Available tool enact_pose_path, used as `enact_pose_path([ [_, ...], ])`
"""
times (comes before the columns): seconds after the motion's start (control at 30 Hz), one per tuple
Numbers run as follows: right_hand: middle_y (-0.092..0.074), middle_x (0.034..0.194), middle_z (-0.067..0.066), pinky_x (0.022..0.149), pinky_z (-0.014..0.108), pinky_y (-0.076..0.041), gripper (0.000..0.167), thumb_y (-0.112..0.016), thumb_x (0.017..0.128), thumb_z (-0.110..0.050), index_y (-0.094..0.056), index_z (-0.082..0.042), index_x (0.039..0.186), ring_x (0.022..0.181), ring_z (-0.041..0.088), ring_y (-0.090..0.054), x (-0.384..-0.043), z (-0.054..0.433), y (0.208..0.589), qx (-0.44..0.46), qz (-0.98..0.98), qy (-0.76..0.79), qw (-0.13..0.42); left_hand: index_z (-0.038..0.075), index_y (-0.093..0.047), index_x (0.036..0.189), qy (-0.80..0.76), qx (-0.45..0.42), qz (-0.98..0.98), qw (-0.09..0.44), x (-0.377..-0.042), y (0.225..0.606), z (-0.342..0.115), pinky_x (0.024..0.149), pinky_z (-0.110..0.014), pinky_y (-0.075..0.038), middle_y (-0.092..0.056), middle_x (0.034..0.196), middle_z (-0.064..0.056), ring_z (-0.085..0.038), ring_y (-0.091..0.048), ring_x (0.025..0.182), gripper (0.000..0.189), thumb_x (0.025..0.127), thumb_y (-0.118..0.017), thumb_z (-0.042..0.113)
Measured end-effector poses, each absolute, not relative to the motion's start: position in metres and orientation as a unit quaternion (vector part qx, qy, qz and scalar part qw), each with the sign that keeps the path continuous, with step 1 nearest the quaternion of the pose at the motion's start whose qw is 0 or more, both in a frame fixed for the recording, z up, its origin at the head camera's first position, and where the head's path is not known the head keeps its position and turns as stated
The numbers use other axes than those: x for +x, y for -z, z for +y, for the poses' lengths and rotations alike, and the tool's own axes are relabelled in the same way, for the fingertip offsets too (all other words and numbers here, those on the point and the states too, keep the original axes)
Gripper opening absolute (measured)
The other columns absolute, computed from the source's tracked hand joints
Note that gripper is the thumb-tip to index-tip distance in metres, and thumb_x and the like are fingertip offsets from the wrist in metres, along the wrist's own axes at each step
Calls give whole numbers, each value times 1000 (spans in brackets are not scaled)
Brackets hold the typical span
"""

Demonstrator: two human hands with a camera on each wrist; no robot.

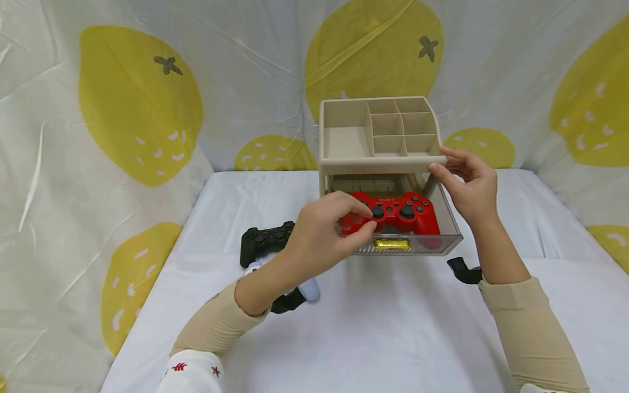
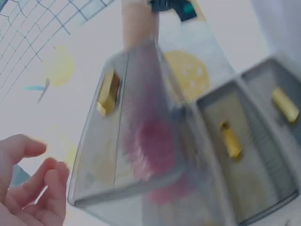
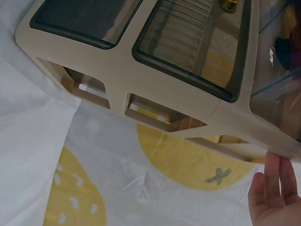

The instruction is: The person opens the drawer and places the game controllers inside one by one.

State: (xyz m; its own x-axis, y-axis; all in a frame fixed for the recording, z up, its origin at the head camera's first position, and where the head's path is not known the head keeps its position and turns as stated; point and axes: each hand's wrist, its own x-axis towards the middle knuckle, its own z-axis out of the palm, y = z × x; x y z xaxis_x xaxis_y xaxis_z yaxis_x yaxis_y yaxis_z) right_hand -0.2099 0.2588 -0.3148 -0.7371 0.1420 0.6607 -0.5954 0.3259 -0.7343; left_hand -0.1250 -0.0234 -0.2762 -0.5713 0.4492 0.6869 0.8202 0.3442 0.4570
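Note:
A beige desk organizer has its clear top drawer pulled out, with a red game controller lying inside. My left hand hangs at the drawer's front left, fingers loosely bent with nothing between them. It covers part of the controller in the head view. In the left wrist view that hand is apart from the drawer, which has a gold handle. My right hand holds the organizer's upper right corner, thumb at the front and fingers along the side.
Left of the organizer, a black game controller lies on the white tabletop. A pale controller is partly hidden under my left forearm. Lower drawers with gold handles show in the left wrist view. A lemon-print cloth stands behind.

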Motion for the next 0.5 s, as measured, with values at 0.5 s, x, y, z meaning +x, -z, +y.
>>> enact_pose_path([
  [0.5,-68,90,-16,80,15,-48,33,-71,84,7,-65,9,116,82,4,-63,-209,259,314,157,-742,-561,332,1,-73,94,603,-299,-733,98,-89,338,-20,61,-22,-55,-70,81,-6,-8,-62,66,8,87,-70,0],
])
